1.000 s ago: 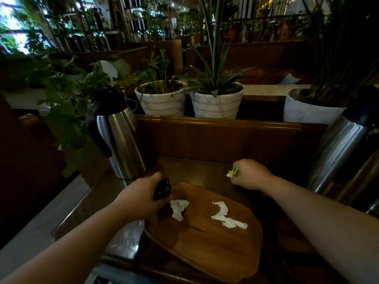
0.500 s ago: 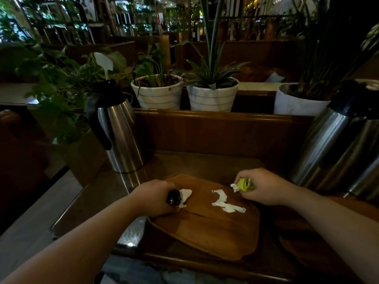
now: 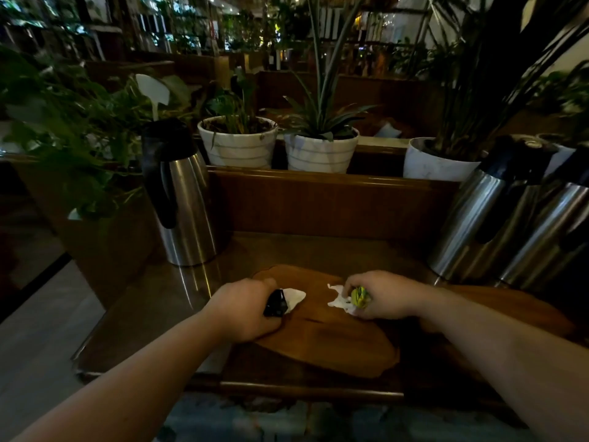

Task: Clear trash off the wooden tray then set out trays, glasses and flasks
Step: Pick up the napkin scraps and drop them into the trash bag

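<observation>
An oval wooden tray point(image 3: 331, 339) lies on the dark counter in front of me. My left hand point(image 3: 245, 309) rests on the tray's left edge, closed around a small black object point(image 3: 275, 303), with its fingers on a white paper scrap point(image 3: 294, 297). My right hand point(image 3: 381, 295) is over the tray's right side, holding a yellow-green wrapper point(image 3: 360, 295) and pinching a crumpled white paper point(image 3: 341, 299). One steel flask point(image 3: 181, 199) with a black handle stands at the back left. Two more steel flasks point(image 3: 510, 218) stand at the right.
A second wooden tray point(image 3: 510, 311) lies at the right under my forearm. Behind a wooden ledge point(image 3: 318, 181) stand white striped plant pots point(image 3: 239, 145) and leafy plants. The counter's front edge point(image 3: 287, 387) is near me, with floor at the left.
Both hands came down onto the tray. My left hand reached the left paper scrap, and my right hand moved left onto the larger crumpled paper while keeping the wrapper.
</observation>
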